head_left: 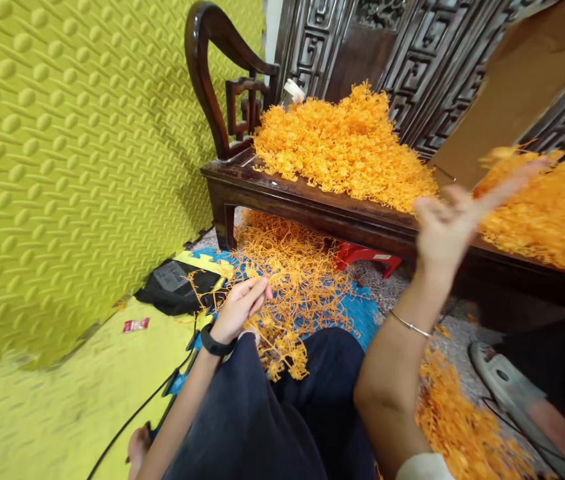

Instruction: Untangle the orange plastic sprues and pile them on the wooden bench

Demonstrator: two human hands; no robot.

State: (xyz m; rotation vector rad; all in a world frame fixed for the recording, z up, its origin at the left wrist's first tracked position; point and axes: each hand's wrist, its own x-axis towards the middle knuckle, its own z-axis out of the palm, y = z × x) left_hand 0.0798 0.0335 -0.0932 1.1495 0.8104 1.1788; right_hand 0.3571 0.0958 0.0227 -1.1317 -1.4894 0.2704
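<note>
My left hand (pixel 239 308) rests low on my knee, fingers curled together against a tangle of orange plastic sprigs (pixel 287 293) heaped on the floor; what it grips, if anything, I cannot make out. My right hand (pixel 455 220) is raised in front of the dark wooden bench (pixel 312 207), fingers spread, smeared by motion, nothing in it. Big piles of the same orange pieces (pixel 347 147) lie on the bench seat, and another pile (pixel 552 207) sits just behind my right hand.
A yellow embossed foam mat (pixel 62 167) leans at the left and covers the floor. A black pouch (pixel 177 287) with cables lies by the bench leg. A red stool (pixel 362 257) stands under the bench. Another person's sandaled foot (pixel 512 393) is at the right.
</note>
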